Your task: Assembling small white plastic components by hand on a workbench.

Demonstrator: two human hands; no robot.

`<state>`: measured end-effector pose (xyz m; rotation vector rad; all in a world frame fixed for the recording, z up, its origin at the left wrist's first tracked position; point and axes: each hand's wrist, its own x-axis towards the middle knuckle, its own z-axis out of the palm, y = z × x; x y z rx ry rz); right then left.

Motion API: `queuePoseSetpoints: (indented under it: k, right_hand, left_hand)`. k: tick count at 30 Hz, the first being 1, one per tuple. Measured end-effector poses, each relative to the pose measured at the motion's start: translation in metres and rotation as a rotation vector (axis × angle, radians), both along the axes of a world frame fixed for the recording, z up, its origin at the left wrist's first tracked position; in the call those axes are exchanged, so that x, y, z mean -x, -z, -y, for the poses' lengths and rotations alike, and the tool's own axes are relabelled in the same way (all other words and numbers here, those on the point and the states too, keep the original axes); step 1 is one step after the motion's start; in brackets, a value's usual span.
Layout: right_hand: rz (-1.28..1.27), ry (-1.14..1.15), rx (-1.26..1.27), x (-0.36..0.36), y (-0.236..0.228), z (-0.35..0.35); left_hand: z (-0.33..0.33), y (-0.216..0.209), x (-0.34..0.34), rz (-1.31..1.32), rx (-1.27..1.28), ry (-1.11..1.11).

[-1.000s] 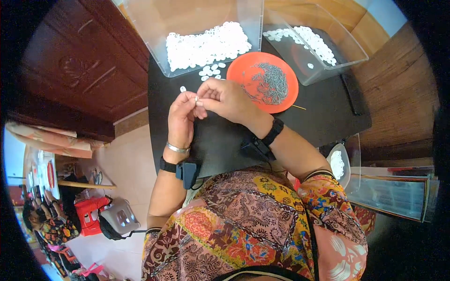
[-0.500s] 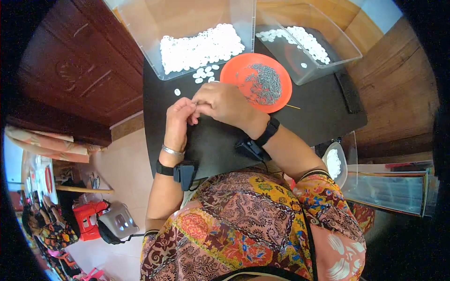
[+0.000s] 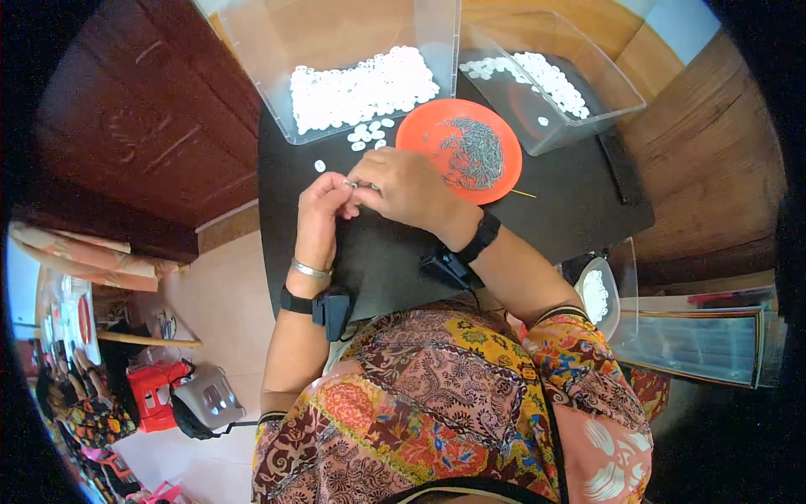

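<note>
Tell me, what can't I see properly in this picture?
Head view:
Small piece between the fingers: mostly covered by them, too small to identify.
Orange plate: lower-left rim, hidden behind the right hand.
Large clear box: top, cut off by the upper edge.
Grey pieces: too tiny to count.

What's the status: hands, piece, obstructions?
Left hand pinching small piece, mostly hidden. Right hand meeting it, grip unclear. Plate partly behind right hand; nothing visibly blocking.

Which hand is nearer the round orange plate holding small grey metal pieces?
Right. The right hand overlaps the lower-left rim of the orange plate in view; the left hand is farther left, apart from it.
</note>
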<state>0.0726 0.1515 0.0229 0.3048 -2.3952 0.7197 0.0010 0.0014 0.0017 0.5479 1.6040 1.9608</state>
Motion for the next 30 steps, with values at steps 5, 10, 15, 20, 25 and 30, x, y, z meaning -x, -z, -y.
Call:
queuePoseSetpoints:
  k: [5,10,15,20,25,30]
  right_hand:
    - [0.040,-0.027,-0.046,-0.008,-0.021,-0.016]
    - [0.181,0.356,-0.088,-0.012,-0.060,-0.083]
    - [0.686,0.353,-0.186,0.002,-0.033,-0.128]
    - [0.710,0.358,-0.337,0.016,-0.018,-0.127]
    - [0.789,0.386,-0.479,0.024,-0.019,-0.116]
    - [0.775,0.453,-0.641,0.035,-0.009,-0.116]
  left_hand:
    - [-0.002,-0.002,-0.001,-0.004,0.004,-0.050]
    - [0.005,0.001,0.004,0.056,-0.048,-0.149]
    - [0.002,-0.001,0.005,0.064,-0.036,-0.123]
    - [0.003,-0.001,0.003,0.075,-0.057,-0.115]
    - [0.004,0.000,0.003,0.075,-0.048,-0.111]
    - [0.004,-0.003,0.004,0.035,-0.019,-0.097]
